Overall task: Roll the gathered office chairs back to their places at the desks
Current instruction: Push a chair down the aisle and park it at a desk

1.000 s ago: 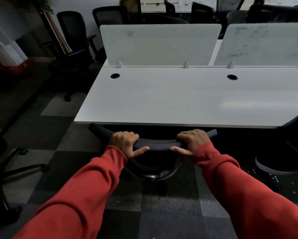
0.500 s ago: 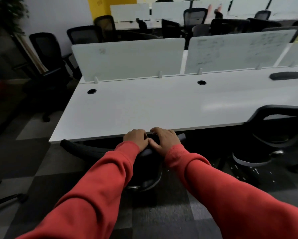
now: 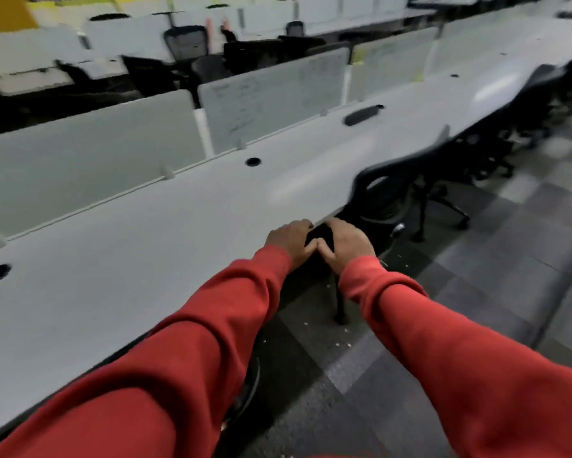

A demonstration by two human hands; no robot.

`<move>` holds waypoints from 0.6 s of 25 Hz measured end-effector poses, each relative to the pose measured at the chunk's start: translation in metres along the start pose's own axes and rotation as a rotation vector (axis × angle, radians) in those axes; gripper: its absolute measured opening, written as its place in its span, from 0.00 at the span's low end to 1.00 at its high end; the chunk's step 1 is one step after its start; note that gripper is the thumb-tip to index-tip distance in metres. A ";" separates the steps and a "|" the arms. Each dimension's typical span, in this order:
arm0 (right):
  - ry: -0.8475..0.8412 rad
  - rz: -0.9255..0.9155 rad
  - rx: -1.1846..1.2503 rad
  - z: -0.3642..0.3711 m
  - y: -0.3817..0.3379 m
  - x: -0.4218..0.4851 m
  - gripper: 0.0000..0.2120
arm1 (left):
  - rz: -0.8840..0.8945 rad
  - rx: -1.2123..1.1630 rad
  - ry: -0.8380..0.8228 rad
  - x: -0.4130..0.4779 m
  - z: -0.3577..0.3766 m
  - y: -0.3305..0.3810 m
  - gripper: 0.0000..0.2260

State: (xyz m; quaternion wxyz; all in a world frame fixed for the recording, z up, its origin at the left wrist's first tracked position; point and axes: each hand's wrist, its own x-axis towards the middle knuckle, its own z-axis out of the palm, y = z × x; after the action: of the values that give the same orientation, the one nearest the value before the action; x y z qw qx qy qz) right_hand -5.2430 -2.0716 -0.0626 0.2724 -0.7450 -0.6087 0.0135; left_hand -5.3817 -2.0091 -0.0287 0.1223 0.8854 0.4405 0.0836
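A black office chair [image 3: 321, 235] is tucked against the front edge of the long white desk [image 3: 146, 246]. Only a small dark piece of its backrest top shows between my hands; the rest is hidden by the desk and my red sleeves. My left hand [image 3: 289, 241] and my right hand [image 3: 349, 246] sit side by side on that backrest top. Their fingers curl over it and the thumbs touch each other.
A second black chair [image 3: 393, 183] stands at the desk just to the right, and more chairs [image 3: 539, 97] line the desk further on. White divider panels [image 3: 271, 94] run along the desk's back. A flat dark object [image 3: 360, 114] lies on the desk. Chequered carpet [image 3: 476, 292] lies to the right.
My hands slid together from the backrest's two ends to its middle. The chair went further under the desk. The view swung right along the desk row.
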 end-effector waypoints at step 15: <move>0.393 0.641 -0.193 -0.148 0.110 -0.120 0.27 | 0.762 -0.029 -0.037 0.046 0.036 0.215 0.30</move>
State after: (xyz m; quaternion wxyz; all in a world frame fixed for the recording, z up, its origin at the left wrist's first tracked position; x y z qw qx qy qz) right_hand -5.1234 -2.2509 -0.0202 0.2946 -0.9081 -0.2795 -0.1023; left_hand -5.1817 -2.1029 0.0008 0.1027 0.9853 0.0762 0.1134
